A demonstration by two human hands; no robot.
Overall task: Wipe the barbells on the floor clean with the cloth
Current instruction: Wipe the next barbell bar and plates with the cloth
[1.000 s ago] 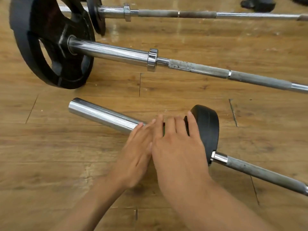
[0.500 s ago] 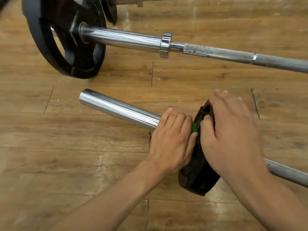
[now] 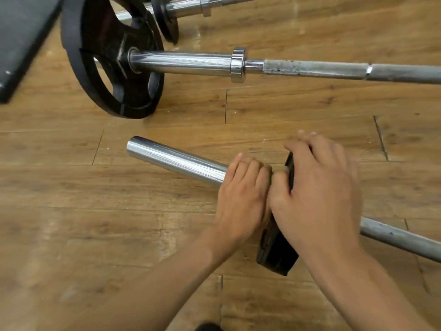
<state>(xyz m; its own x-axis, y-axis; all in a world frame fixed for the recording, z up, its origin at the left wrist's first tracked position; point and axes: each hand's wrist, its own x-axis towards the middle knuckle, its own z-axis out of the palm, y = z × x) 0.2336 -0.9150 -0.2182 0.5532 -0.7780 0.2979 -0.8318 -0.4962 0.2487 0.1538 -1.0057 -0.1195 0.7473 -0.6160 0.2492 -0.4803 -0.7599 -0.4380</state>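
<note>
The nearest barbell point(image 3: 176, 161) lies on the wood floor point(image 3: 71, 211), likely heavy, rigid and slick (no cloth shows), so the left hand point(image 3: 241, 194) curls over its chrome sleeve while the right hand point(image 3: 319, 192) clamps the small plate point(image 3: 276, 254) by its rim.

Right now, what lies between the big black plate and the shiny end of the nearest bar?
Nothing but bare wooden floor between plate and bar end; head view.

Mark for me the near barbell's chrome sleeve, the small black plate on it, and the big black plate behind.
chrome sleeve point(image 3: 176, 161): head view, middle of its bare length.
small black plate point(image 3: 278, 258): head view, lower part near the floor.
big black plate point(image 3: 71, 56): head view, left rim.
</note>
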